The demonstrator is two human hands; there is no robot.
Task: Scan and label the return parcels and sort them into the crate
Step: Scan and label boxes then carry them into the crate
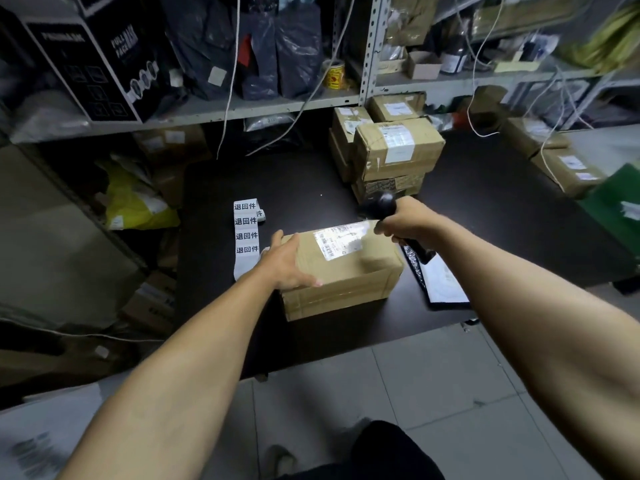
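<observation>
Gripping the scanner [379,204], the right hand [403,220] aims it down at the label [341,242] on the parcel [343,271], which the left hand [289,263] steadies with flat fingers on the table [485,220]. Scanning is underway; labelling from the strip [246,233] likely follows. The parcel's long axis runs left-near to right-far.

A single wide-angle view looks forward and steeply down from the person's head. It sits close above the dark matte tabletop [311,181], facing grey metal shelving [367,50].
</observation>
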